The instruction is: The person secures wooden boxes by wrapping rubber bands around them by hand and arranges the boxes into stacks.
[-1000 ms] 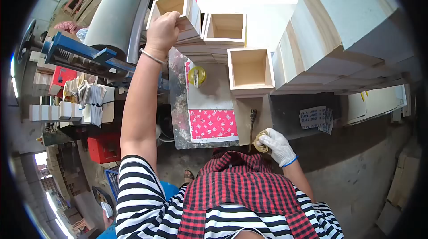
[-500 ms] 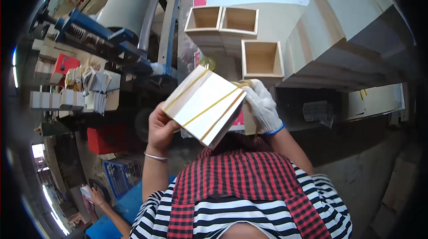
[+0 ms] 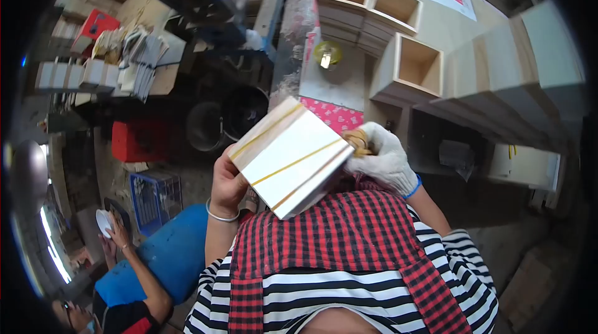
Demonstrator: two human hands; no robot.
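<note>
A wooden box [image 3: 305, 147] with a white face is held tilted in front of my chest. Yellow-brown rubber bands [image 3: 298, 163] run slantwise across that face. My bare left hand [image 3: 227, 181], wearing a bracelet, grips the box at its left corner, thumb against the side. On the opposite corner is my right hand [image 3: 387, 158] in a white knit glove with a blue cuff. A bunch of rubber bands [image 3: 357, 141] is bundled at its curled fingers, against the box edge. Part of those fingers is hidden by the bands and the box.
Open wooden boxes [image 3: 420, 63] stand on the worktable, beside a tall stack of boxes [image 3: 492, 60] at right. A yellow tape roll [image 3: 327, 55] lies nearer. Machinery [image 3: 212, 7] is at upper left. A co-worker in a blue apron [image 3: 159, 259] sits at lower left, holding a white round object [image 3: 104, 223].
The view has swung, so the worktable appears farther right and the co-worker shows more. The box sits slightly lower, closer to my apron. My gloved hand has turned, showing more of the band bunch.
</note>
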